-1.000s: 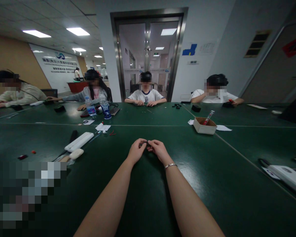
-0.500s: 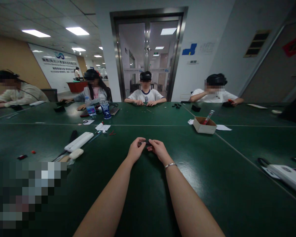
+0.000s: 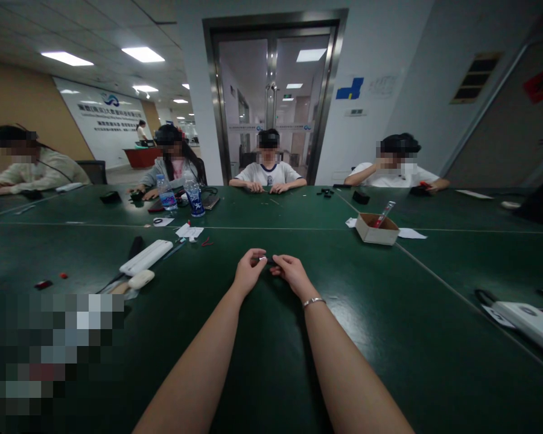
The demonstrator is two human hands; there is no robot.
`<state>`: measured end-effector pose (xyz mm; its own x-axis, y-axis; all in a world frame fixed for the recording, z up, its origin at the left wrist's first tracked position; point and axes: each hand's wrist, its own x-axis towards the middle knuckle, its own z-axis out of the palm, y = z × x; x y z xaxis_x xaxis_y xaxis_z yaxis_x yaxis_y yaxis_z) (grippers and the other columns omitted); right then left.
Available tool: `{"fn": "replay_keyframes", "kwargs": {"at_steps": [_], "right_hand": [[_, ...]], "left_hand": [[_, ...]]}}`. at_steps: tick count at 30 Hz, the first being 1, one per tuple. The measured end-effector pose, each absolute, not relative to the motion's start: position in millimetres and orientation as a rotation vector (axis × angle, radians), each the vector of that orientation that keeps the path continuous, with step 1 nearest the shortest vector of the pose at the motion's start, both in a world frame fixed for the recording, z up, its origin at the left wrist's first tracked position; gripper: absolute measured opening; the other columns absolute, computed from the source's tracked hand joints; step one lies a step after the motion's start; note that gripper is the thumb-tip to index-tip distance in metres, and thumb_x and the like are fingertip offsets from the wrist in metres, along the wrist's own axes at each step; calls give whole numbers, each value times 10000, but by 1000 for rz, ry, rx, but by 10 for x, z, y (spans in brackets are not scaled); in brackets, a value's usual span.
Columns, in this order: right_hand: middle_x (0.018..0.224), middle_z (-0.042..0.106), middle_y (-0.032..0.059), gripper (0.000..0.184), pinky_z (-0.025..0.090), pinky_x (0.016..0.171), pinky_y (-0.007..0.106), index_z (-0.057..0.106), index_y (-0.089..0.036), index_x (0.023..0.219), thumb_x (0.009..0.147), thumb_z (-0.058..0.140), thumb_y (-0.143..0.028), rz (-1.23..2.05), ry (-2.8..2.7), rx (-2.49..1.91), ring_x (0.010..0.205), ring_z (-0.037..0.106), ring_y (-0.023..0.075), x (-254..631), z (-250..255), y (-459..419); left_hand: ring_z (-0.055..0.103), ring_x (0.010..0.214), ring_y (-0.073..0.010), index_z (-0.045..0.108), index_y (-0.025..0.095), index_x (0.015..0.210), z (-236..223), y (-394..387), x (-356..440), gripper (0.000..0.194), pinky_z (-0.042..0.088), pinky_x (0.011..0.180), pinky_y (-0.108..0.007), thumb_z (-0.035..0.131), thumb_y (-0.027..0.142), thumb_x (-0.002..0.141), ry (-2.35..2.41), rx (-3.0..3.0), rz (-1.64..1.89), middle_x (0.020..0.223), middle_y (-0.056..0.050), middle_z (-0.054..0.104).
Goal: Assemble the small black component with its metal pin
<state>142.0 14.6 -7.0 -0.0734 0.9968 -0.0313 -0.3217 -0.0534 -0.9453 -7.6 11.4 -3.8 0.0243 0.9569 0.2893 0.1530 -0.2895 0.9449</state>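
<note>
Just above the green table (image 3: 271, 337), in the middle of the view, both my hands meet at a small dark object (image 3: 269, 261). It is slim and mostly covered by fingers, so its kind cannot be made out. My left hand (image 3: 250, 269) pinches its left end between thumb and fingers, where a bright glint shows by the thumb. My right hand (image 3: 291, 272), with a silver bracelet (image 3: 314, 302) at the wrist, grips the other end. Both hands are closed, their fingertips close together.
A white power bank-like block (image 3: 146, 258) and a small cream case (image 3: 141, 278) lie to the left. A cardboard box (image 3: 377, 230) with a clear tube (image 3: 384, 213) stands ahead right. Bottles (image 3: 194, 200) are farther off. Several people sit across the table. A white device (image 3: 527, 325) lies far right.
Both hands stay nearly in place on the small dark object. A bright glint now shows at my left thumb. The view has shifted very slightly.
</note>
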Motion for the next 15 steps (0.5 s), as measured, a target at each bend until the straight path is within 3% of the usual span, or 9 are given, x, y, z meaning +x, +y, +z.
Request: {"fn": "replay_keyframes", "kwargs": {"at_steps": [15], "right_hand": [[596, 642, 23, 319, 498, 498, 180, 649, -129, 672, 592, 846, -366, 1424, -952, -946, 523, 619, 114, 1414, -109, 184]], "left_hand": [[631, 880, -161, 609, 160, 1000, -23, 106, -63, 286, 497, 849, -331, 646, 208, 720, 1160, 1511, 1356, 1010, -81, 660]]}}
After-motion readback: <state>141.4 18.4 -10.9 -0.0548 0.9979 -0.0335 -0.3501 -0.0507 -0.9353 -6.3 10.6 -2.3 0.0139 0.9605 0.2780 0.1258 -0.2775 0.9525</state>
